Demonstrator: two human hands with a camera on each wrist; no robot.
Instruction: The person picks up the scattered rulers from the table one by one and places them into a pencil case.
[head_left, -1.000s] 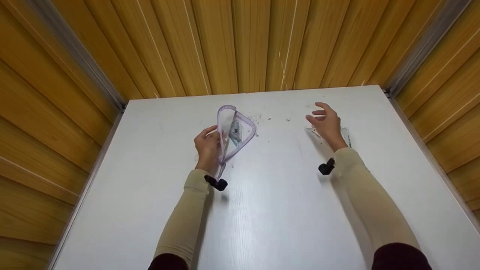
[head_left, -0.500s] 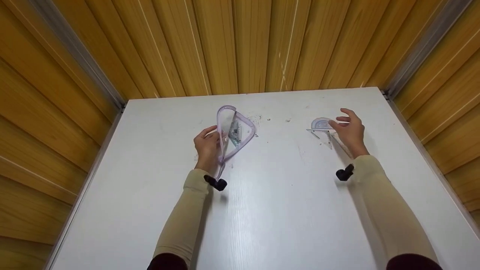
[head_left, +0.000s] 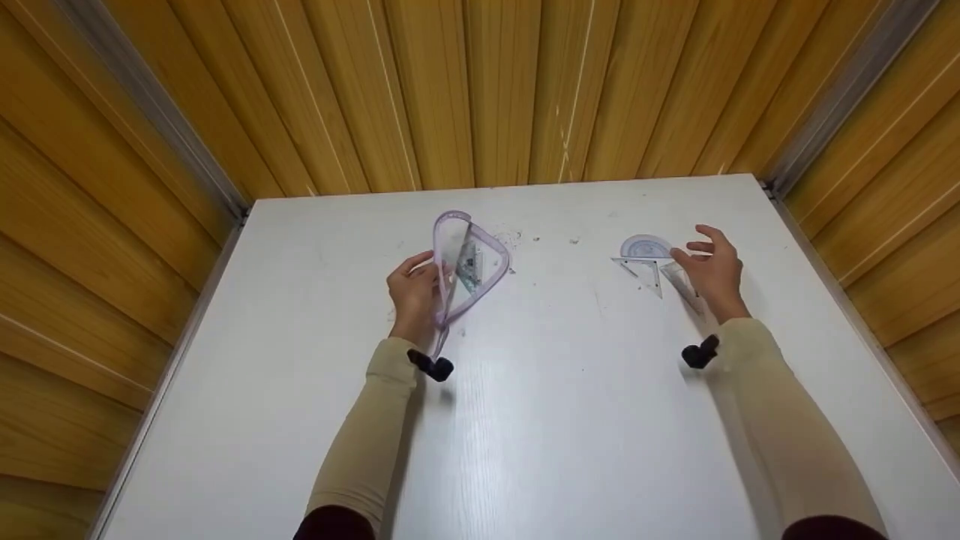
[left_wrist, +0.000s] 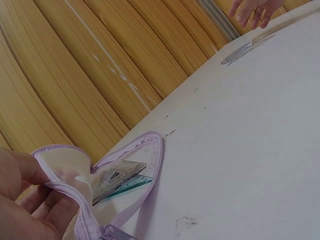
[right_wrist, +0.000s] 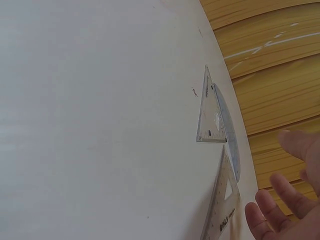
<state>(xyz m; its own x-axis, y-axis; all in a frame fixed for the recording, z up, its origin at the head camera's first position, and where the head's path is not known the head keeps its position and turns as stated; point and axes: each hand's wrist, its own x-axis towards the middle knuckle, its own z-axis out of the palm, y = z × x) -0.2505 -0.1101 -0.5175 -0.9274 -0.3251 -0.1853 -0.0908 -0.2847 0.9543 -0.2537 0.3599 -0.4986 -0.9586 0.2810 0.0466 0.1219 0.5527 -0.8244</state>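
My right hand (head_left: 712, 266) hangs just above the bench (head_left: 525, 420) with its fingers (right_wrist: 280, 205) spread and loosely bent, holding nothing; from the wrist view there is clear air between the fingertips and the clear rulers lying flat beside them. Taking the protractor (head_left: 645, 247) as my landmark, those fingers sit just to its right, and the long set square (head_left: 684, 285) lies nearest them, slanting from beside the protractor back toward my wrist, so its long axis runs roughly along my forearm. The smaller set square (head_left: 645, 270) lies on the near side of the protractor, touching or overlapping its straight edge, one point aimed back at me. So the reach I judge to matter is short: leftward and down from the right fingertips onto the rulers, and the right hand is by far the closer one. Well to the left of the protractor, my left hand (head_left: 416, 292) grips the rim of a clear pouch (head_left: 469, 259) with lilac zip edging, thumb and fingers (left_wrist: 30, 170) curled round the fabric and pulling its mouth open toward the protractor side. Inside it I see a flat clear ruler and something green; I cannot tell more. Count: one protractor, two set squares on the bench, one pouch.
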